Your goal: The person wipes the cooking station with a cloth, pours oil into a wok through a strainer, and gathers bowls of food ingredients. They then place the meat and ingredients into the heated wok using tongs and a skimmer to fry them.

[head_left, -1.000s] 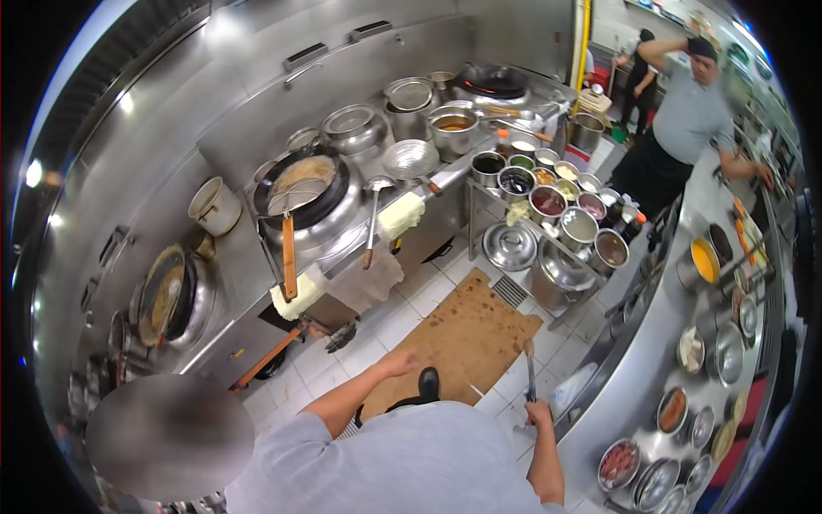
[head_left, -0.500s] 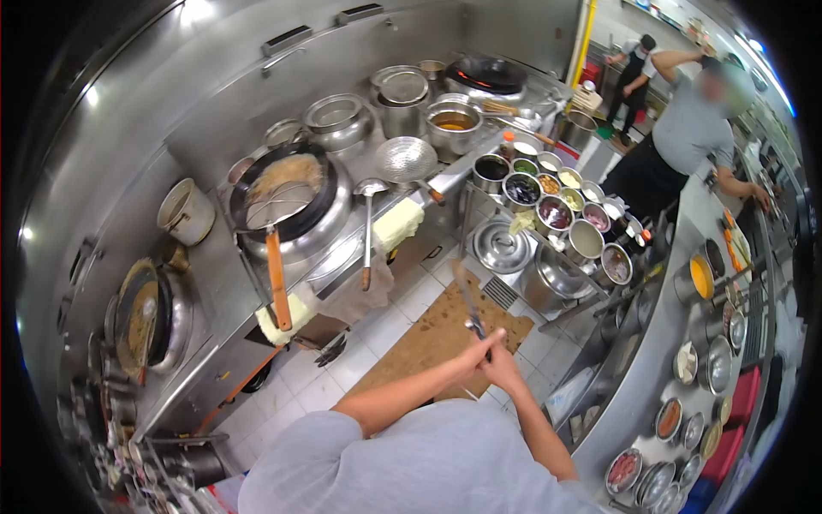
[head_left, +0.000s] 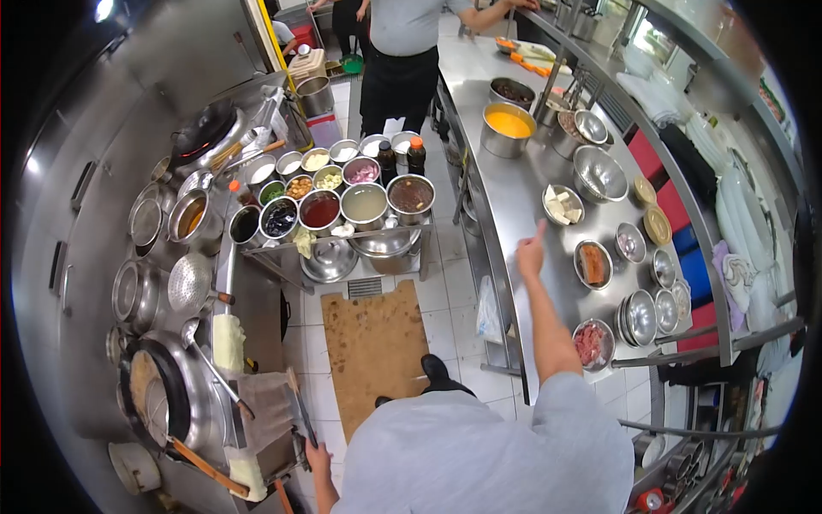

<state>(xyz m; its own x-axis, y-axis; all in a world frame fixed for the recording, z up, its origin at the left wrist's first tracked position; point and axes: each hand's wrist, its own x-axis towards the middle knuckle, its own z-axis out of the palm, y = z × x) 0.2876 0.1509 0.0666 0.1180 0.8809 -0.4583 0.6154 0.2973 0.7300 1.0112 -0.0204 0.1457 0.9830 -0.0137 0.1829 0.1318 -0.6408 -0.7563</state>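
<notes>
My left hand (head_left: 318,458), low beside the stove edge, is wrapped round the dark handle of a long utensil (head_left: 300,398) with a brownish end pointing up. Over the left edge of the steel counter (head_left: 548,313), my right hand (head_left: 531,254) reaches out with its index finger extended and nothing held. Just beyond that fingertip is a bowl of white chunks (head_left: 562,206). Closer to me on the counter are a bowl with orange-brown pieces (head_left: 592,265) and a bowl of raw meat (head_left: 591,344).
A wok (head_left: 158,394) with a strainer sits on the stove at left. Ahead stands a rack of sauce and ingredient pots (head_left: 364,206). Behind it is a person in a black apron (head_left: 398,86). A brown mat (head_left: 375,343) lies on the tiled floor.
The view has swung right towards the counter. The utensil, first in my right hand, then where both hands met, is now in my left. My right hand has moved over the counter.
</notes>
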